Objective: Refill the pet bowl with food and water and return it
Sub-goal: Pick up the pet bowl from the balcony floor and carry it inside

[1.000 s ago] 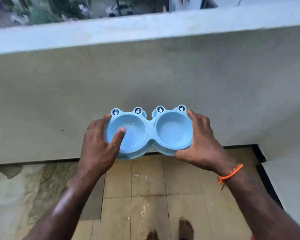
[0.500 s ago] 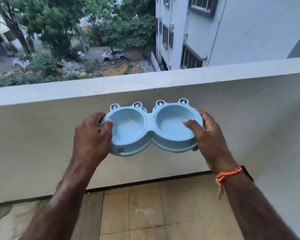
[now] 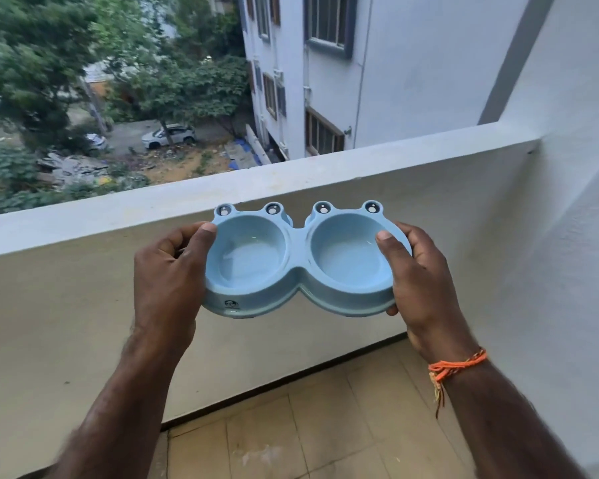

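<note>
Fingers (image 3: 206, 236) of both hands gripping pale-blue double pet bowl (image 3: 300, 267), frog-eyed rim

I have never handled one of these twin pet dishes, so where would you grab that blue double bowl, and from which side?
Take the blue double bowl by its two outer ends, one hand coming in from each side. It is long with a narrow waist, so end grips should keep it level. That is the hold here: the left hand and right hand each put a thumb on the rim and fingers beneath.
</note>
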